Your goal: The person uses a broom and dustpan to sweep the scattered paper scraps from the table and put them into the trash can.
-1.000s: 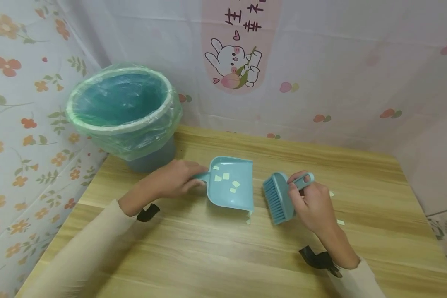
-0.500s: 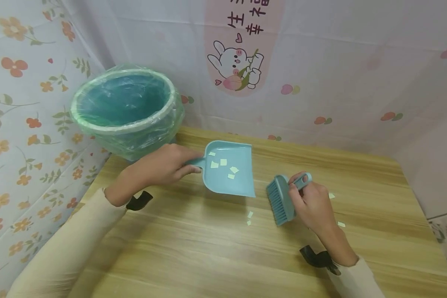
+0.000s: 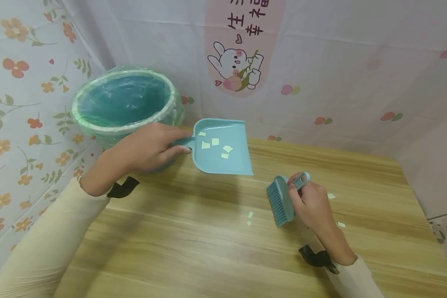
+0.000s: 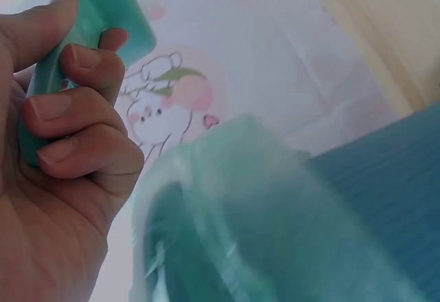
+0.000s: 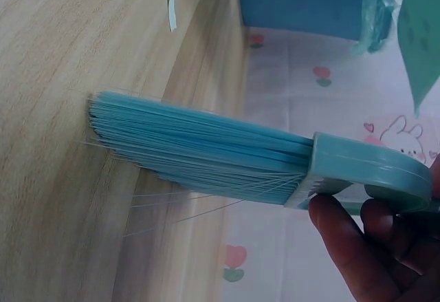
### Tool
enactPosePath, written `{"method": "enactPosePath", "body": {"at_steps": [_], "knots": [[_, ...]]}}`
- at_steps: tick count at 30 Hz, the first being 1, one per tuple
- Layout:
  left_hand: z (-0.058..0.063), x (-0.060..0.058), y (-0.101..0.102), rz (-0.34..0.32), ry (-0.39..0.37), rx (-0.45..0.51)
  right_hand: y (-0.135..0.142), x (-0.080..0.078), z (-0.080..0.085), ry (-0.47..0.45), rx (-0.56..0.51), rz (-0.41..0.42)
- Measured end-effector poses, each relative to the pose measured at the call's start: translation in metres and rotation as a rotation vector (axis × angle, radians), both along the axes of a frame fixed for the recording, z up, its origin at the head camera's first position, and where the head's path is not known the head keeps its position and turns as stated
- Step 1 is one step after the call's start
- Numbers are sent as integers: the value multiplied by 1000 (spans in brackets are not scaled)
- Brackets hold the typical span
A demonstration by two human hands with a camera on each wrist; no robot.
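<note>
My left hand [image 3: 149, 147] grips the handle of a light blue dustpan [image 3: 234, 138], raised above the table near the bin's right side. Several pale paper scraps [image 3: 215, 141] lie in the pan, towards its handle end. In the left wrist view, curled fingers [image 4: 89, 109] wrap the dustpan's handle. My right hand [image 3: 313, 205] holds a small blue hand brush [image 3: 281, 200] by its handle. In the right wrist view the brush's bristles [image 5: 199, 147] point down to the table, their tips at or very near the wood.
A blue bin [image 3: 126, 99] lined with a clear green bag stands at the back left. Two paper scraps [image 3: 250, 215] lie left of the brush, and more scraps [image 3: 341, 224] lie beyond the right hand. Printed cloth [image 3: 320, 74] hangs behind the wooden table [image 3: 193, 244].
My left hand has lifted the dustpan off the table, up and to the left towards the bin, with the scraps inside. Two scraps stayed on the wood. The right hand has hardly moved.
</note>
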State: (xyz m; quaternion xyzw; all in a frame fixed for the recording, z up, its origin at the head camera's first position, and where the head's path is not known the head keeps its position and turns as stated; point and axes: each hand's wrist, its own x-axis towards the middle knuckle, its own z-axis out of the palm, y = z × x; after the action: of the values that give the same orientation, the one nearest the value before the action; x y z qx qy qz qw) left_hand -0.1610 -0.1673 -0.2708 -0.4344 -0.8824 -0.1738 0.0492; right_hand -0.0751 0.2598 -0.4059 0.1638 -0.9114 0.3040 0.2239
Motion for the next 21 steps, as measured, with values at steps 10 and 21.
{"method": "enactPosePath", "body": {"at_steps": [10,21], "knots": [[30,-6,-22,71,58,20,-1,1,1,-24,-10,-16],[55,-14,-53,197,77,20,1,1,0,-28,-15,-17]]}}
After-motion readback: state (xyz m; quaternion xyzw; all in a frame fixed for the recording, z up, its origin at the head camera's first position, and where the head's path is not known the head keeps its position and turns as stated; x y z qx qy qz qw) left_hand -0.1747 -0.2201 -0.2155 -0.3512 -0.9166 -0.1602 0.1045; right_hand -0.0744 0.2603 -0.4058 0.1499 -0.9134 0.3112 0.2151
